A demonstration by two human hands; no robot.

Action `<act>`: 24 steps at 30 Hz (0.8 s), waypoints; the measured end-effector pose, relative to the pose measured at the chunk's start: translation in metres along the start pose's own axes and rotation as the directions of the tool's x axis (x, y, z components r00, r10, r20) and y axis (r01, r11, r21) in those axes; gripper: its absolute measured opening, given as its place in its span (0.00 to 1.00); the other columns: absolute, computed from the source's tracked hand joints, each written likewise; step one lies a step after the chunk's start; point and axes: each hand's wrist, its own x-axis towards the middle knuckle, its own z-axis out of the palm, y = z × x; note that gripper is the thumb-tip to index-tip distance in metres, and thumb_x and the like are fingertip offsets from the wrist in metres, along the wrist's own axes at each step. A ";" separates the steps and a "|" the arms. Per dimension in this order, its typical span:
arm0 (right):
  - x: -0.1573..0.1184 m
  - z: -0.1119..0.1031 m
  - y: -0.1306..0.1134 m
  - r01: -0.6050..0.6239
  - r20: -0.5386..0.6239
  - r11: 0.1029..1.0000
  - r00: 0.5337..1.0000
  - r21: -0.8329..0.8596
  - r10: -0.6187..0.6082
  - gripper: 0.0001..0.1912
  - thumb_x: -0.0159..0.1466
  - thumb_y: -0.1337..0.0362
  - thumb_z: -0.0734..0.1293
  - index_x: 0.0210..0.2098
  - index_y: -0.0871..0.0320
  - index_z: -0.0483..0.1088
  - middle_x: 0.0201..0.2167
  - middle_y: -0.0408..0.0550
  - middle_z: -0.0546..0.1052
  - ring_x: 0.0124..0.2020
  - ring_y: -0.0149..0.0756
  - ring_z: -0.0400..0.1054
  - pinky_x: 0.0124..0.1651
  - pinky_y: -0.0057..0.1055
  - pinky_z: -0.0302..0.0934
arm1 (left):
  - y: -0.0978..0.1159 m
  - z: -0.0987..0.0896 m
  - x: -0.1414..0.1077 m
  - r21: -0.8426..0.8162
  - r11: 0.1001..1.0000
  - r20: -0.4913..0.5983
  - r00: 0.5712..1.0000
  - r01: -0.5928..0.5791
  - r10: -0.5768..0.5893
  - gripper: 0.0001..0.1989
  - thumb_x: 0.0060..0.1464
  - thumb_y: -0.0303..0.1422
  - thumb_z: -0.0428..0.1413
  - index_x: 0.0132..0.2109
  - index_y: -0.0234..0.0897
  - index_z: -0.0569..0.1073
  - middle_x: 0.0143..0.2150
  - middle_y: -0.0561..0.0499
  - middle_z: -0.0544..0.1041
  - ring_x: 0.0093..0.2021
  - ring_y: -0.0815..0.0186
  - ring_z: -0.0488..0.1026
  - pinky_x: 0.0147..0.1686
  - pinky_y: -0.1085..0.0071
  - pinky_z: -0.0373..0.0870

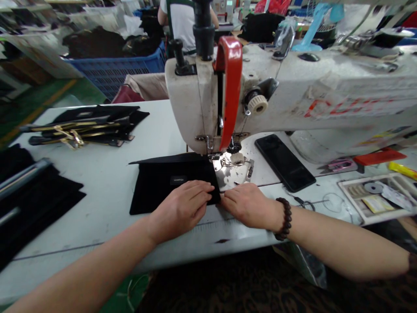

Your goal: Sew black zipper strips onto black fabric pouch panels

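A black fabric piece (153, 191) with a small dark label lies under the sewing machine (192, 87), its right edge beside the presser foot and its far flap raised. My left hand (184, 204) rests on its near right part, fingers together and bent, holding it down with the fingertips close to the right edge. Just to the right, my right hand (247, 204) has its fingers curled in at the fabric's near right corner; its fingertips are partly hidden. The metal needle plate (228, 174) shows beyond both hands.
Black pieces with gold zippers (84, 126) are stacked at the far left, and more black pieces (39, 200) lie nearer. To the right are a phone (283, 161), thread snips (340, 166) and a parts tray (358, 208). Behind stand a blue crate (120, 69) and a person (185, 26).
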 end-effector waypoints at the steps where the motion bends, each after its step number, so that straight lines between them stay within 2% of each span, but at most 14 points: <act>1: -0.001 0.000 0.001 -0.001 0.007 1.000 1.000 0.008 0.001 0.08 0.62 0.70 0.57 0.27 0.61 0.65 0.21 0.44 0.69 0.21 0.31 0.61 0.21 0.30 0.38 | 0.000 0.000 0.000 0.009 1.000 0.005 1.000 -0.002 0.002 0.07 0.54 0.22 0.48 0.36 0.29 0.71 0.41 0.42 0.75 0.45 0.61 0.71 0.45 0.62 0.72; 5: -0.007 -0.003 0.007 0.028 0.035 0.998 0.999 0.056 -0.030 0.12 0.65 0.62 0.55 0.31 0.60 0.65 0.21 0.42 0.70 0.20 0.29 0.61 0.22 0.31 0.37 | 0.001 0.002 0.000 0.028 1.000 0.021 1.000 -0.014 0.013 0.07 0.54 0.23 0.49 0.37 0.28 0.71 0.41 0.41 0.75 0.45 0.61 0.71 0.46 0.62 0.72; 13: -0.011 -0.007 0.013 0.108 0.076 0.990 0.991 0.087 -0.115 0.11 0.66 0.63 0.55 0.32 0.60 0.64 0.21 0.41 0.69 0.20 0.26 0.60 0.22 0.31 0.36 | 0.001 0.006 -0.002 0.086 0.994 0.042 0.997 -0.064 0.061 0.07 0.54 0.23 0.49 0.38 0.27 0.72 0.42 0.41 0.75 0.45 0.59 0.71 0.46 0.62 0.72; 19: -0.009 -0.010 0.012 0.103 0.097 0.988 0.989 0.111 -0.114 0.12 0.66 0.63 0.54 0.33 0.61 0.66 0.21 0.42 0.70 0.20 0.26 0.59 0.22 0.30 0.36 | 0.001 0.004 0.000 0.112 0.989 0.058 0.994 -0.097 0.091 0.08 0.54 0.23 0.48 0.37 0.26 0.72 0.41 0.41 0.76 0.44 0.59 0.71 0.45 0.63 0.72; 22: -0.009 -0.014 0.014 0.093 0.103 0.983 0.989 0.157 -0.110 0.15 0.66 0.60 0.55 0.30 0.60 0.67 0.20 0.42 0.70 0.20 0.26 0.59 0.23 0.30 0.38 | 0.001 0.003 0.002 0.129 0.984 0.086 0.990 -0.124 0.113 0.09 0.55 0.24 0.48 0.37 0.26 0.73 0.40 0.41 0.76 0.43 0.59 0.72 0.44 0.64 0.72; 24: -0.010 -0.019 0.018 0.045 0.105 0.987 0.993 0.157 -0.062 0.17 0.65 0.59 0.56 0.27 0.60 0.68 0.20 0.42 0.70 0.21 0.26 0.60 0.23 0.30 0.40 | 0.001 0.003 0.002 0.143 0.979 0.102 0.986 -0.144 0.131 0.09 0.55 0.24 0.48 0.37 0.26 0.73 0.40 0.41 0.76 0.43 0.59 0.72 0.45 0.64 0.72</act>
